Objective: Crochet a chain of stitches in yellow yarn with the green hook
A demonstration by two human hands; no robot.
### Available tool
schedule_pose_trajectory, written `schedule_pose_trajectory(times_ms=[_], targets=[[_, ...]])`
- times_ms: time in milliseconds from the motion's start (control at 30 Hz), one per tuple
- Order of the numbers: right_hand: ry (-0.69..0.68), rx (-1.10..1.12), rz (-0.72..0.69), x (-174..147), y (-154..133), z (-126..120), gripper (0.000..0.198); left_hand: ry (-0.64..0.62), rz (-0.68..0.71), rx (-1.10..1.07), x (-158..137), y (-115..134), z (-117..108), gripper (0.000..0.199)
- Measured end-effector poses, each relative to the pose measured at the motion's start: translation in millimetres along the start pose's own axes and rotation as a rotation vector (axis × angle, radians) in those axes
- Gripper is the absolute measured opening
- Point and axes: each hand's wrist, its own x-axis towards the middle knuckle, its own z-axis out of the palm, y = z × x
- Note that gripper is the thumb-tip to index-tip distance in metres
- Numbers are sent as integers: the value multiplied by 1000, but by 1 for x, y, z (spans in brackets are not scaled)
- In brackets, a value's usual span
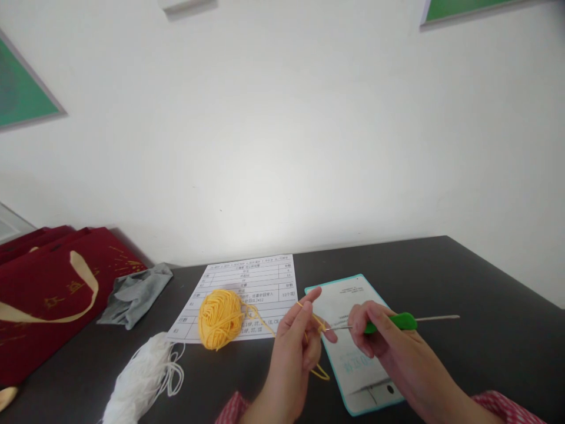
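Note:
Yellow yarn (318, 321) runs over the fingers of my left hand (295, 341), which pinches it with the thumb against the fingers. My right hand (392, 341) is closed around the green handle of a crochet hook (401, 321). The hook's thin metal shaft points left and its tip meets the yarn at my left fingers; the other metal end sticks out to the right. A loose strand hangs below my left hand. Left of my hands, the ball of yellow yarn (219, 319) rests on a printed sheet (265, 282), with a strand leading from it toward my left hand.
Under and behind my hands lies a white board with a turquoise edge (366, 377). White yarn (139, 377), a grey cloth pouch (136, 294) and dark red bags (66, 294) are on the left of the black table (485, 306). A white wall stands behind.

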Motion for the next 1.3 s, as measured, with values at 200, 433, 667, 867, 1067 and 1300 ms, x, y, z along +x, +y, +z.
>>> schedule_pose_trajectory(times_ms=[200, 433, 667, 867, 1067, 1300], targets=[[7, -54, 11, 2, 3, -5, 57, 60, 1, 53, 4, 0, -7, 46], [-10, -228, -116, 4, 0, -15, 43, 85, 119, 102, 4, 3, -9, 32], [-9, -250, -65, 5, -5, -11, 45, -101, 59, -22, -9, 14, 1, 41], [-274, -130, 260, 0, -3, 9, 59, -248, -6, -210, -12, 11, 5, 35], [-191, -199, 305, 7, -1, 4, 36, -208, 23, -195, -13, 19, 1, 29], [-239, -363, 292, 15, -13, -18, 21, 68, 194, -22, 0, 33, -7, 34]])
